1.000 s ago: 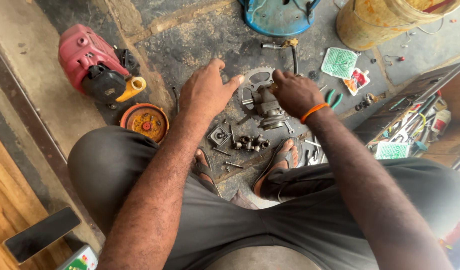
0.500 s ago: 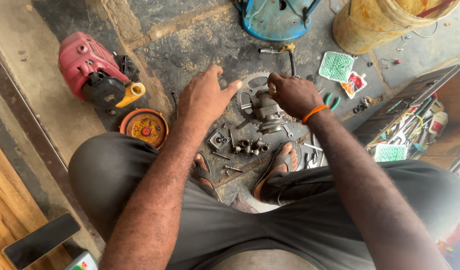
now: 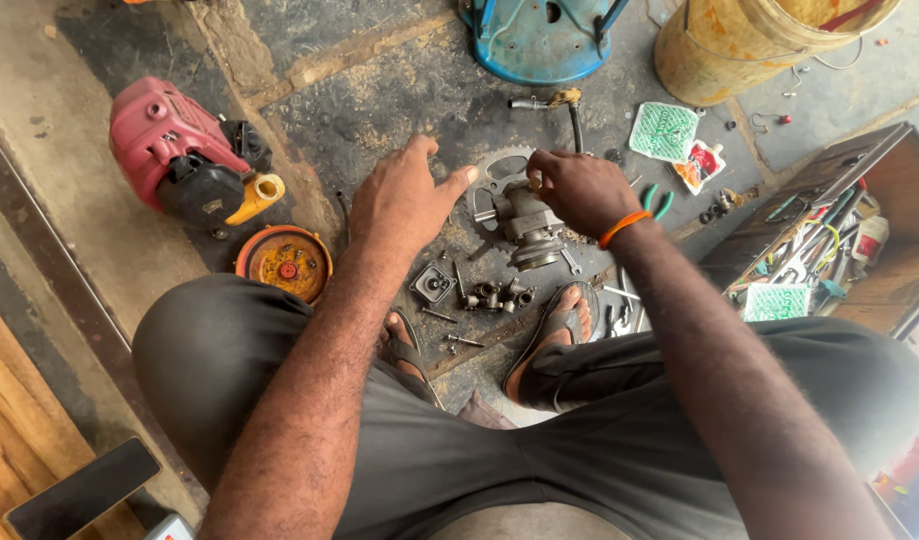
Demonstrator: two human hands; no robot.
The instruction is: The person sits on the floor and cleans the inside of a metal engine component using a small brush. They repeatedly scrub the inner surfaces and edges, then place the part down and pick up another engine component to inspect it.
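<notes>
While the person is sitting over the floor [image 3: 380,90], the right hand [image 3: 578,190] is resting on a grey metal engine part [image 3: 531,225], its fingers [image 3: 536,170] clenching around the top of it. The left hand [image 3: 405,200] is hovering just beside that part with fingers [image 3: 458,180] released and spread, gripping nothing. A toothed sprocket [image 3: 500,165] is lying under the part. Small metal fittings [image 3: 495,295] are lying just below the fingers, near a sandalled foot [image 3: 560,325]. A red engine housing [image 3: 165,150] is sitting well apart to the left.
</notes>
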